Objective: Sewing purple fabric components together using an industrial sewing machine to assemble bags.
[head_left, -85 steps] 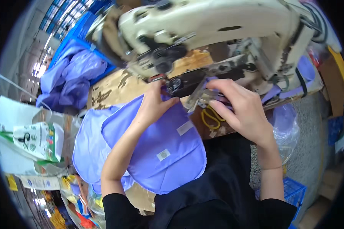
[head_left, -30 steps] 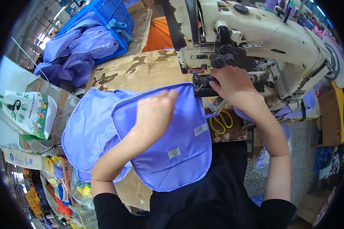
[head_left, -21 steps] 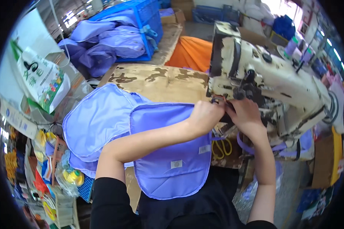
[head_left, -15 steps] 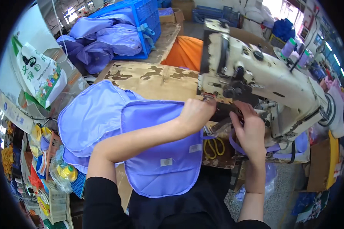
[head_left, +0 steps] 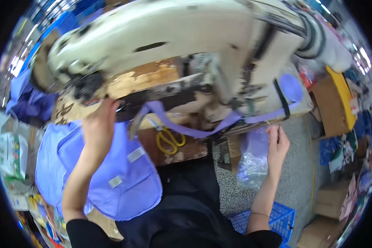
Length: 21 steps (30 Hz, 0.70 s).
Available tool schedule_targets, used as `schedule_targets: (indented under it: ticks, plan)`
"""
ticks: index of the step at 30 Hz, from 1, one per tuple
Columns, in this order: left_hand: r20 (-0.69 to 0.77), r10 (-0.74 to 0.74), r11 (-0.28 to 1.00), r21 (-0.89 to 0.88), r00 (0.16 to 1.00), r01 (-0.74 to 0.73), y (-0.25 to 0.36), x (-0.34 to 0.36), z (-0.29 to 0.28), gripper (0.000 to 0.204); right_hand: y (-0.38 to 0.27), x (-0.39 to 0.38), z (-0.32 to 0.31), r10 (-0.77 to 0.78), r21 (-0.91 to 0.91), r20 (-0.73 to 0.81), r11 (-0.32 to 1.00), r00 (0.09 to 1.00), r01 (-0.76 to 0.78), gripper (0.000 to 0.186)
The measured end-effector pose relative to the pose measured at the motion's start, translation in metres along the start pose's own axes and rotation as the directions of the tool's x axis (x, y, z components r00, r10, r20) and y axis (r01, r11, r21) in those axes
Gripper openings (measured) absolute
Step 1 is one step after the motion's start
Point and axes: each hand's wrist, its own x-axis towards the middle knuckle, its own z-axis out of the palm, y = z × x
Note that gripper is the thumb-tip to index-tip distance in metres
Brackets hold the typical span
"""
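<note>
A worn cream sewing machine (head_left: 169, 35) spans the upper part of the view. Close to its needle end, my left hand (head_left: 100, 128) has its fingers closed in a pinch; blur hides what is in them. Below that hand, a purple fabric panel (head_left: 142, 188) with two white labels hangs over the table edge. From the needle area a purple strap (head_left: 173, 127) runs loosely rightward along the machine bed to a roll (head_left: 291, 87). My right hand (head_left: 278, 144) is off the table's front edge, fingers curled closed, their contents hidden.
Yellow-handled scissors (head_left: 168, 142) lie on the worn tabletop below the strap. A clear plastic bag (head_left: 252, 165) with purple contents hangs beside my right hand. A blue crate (head_left: 286, 215) sits on the floor, and a cardboard box (head_left: 328, 103) stands to the right.
The view has swung right and closer to the machine. My right hand has left the needle area and moved right, past the table edge. My left hand stays near the needle.
</note>
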Motion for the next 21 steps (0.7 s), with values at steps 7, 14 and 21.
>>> schedule_targets:
  ticks: [7,14,21]
  plan:
    - [0.535,0.128,0.325,-0.818,0.835,0.474,0.119,-0.003,-0.053,0.017,0.105,0.127,0.003,-0.232,-0.213,-0.093,0.955,0.968,0.208,0.030]
    - [0.350,0.596,-0.031,-0.889,0.722,0.456,0.293,0.026,0.038,0.014,0.150,0.221,0.081,-0.218,-0.173,0.242,0.949,0.945,0.263,0.054]
    - [0.402,0.493,-0.131,-0.842,0.772,0.523,0.367,0.048,0.097,0.014,0.155,0.201,0.064,-0.172,-0.153,0.270,0.964,0.947,0.219,0.053]
